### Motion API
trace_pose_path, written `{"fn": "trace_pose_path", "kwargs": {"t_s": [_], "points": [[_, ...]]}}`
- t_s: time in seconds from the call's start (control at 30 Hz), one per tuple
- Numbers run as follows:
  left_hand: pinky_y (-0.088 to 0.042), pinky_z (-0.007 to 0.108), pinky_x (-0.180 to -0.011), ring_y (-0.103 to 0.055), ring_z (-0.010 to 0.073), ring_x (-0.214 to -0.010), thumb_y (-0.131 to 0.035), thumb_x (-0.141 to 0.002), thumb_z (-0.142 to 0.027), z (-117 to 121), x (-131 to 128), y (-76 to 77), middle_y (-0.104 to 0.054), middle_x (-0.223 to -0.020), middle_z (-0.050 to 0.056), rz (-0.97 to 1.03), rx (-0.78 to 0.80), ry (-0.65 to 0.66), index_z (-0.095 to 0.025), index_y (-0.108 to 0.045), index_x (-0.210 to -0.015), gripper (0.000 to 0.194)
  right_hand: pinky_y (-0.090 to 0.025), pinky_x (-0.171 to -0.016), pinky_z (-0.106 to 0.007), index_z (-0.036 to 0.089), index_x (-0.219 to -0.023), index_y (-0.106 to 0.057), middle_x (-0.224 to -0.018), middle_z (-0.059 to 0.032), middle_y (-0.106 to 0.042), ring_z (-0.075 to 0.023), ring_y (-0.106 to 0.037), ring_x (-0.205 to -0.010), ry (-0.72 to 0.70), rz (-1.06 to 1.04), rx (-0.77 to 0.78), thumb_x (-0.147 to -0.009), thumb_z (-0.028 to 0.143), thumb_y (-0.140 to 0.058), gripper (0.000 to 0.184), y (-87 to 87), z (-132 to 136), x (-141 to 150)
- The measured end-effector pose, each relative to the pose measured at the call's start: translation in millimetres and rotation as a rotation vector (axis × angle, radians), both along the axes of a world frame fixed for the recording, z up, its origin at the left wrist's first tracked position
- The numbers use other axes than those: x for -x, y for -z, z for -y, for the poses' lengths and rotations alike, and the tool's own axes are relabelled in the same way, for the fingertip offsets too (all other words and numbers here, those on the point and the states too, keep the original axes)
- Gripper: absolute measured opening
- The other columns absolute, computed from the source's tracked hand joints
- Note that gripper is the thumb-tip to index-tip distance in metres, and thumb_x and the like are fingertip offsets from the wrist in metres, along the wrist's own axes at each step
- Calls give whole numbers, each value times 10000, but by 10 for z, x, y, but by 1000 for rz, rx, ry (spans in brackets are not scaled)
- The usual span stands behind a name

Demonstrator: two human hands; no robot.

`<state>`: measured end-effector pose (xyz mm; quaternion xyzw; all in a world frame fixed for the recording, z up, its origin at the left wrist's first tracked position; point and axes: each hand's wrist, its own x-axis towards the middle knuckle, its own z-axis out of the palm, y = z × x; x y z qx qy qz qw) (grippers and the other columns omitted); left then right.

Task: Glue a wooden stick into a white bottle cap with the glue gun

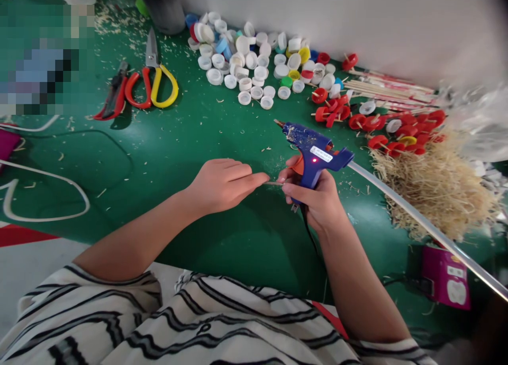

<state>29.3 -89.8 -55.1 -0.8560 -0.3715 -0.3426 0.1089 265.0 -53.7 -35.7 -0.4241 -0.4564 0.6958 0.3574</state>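
Note:
My right hand (pixel 317 198) grips the handle of a blue hot glue gun (pixel 313 151) with a red light on; its nozzle points up and left, and a long clear glue stick (pixel 428 225) trails out of its back to the right. My left hand (pixel 222 184) pinches a thin stick (pixel 274 183) between thumb and fingers, and the stick's far end meets my right hand's fingers. Both hands hover over the green surface (pixel 206 143).
A pile of white and coloured bottle caps (pixel 254 58) lies at the back. Red caps on sticks (pixel 377 127) and long skewers (pixel 389 90) are at right, beside a heap of straw-like shavings (pixel 436 185). Scissors (pixel 156 79) and pliers (pixel 113 92) lie left. A pink power strip (pixel 446 275) sits lower right.

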Motion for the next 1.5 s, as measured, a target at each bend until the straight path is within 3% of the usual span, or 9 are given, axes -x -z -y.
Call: {"fn": "trace_pose_path", "kwargs": {"t_s": [0.4,0.9,1.5], "points": [[-469,251,-608,-614,100,-618,-580,-1102,-245,-8,9,13,-619,-701,-43,-30,2,-4,-211,-710,-1141,140,-491,-546,-282,262,-1064,-703,-865,29,-709,-119,-587,-651,11,39,-56,-688,256,-905,427,10,5,9],[-453,257,-613,-614,104,-628,-576,-1099,-225,-10,12,11,-612,-705,-43,-51,10,-20,-198,-712,-1155,149,-460,-510,-268,259,-1015,-699,-835,33,-678,-112,-565,-638,-43,-1,44,-653,274,-947,439,15,-7,22],[-442,262,-586,-604,104,-619,-569,-1100,-202,3,-19,18,-629,-698,-41,-69,18,-42,-187,-723,-1144,161,-434,-506,-287,261,-983,-654,-829,33,-665,-99,-521,-584,63,68,5,-677,268,-855,366,14,20,85]]}}
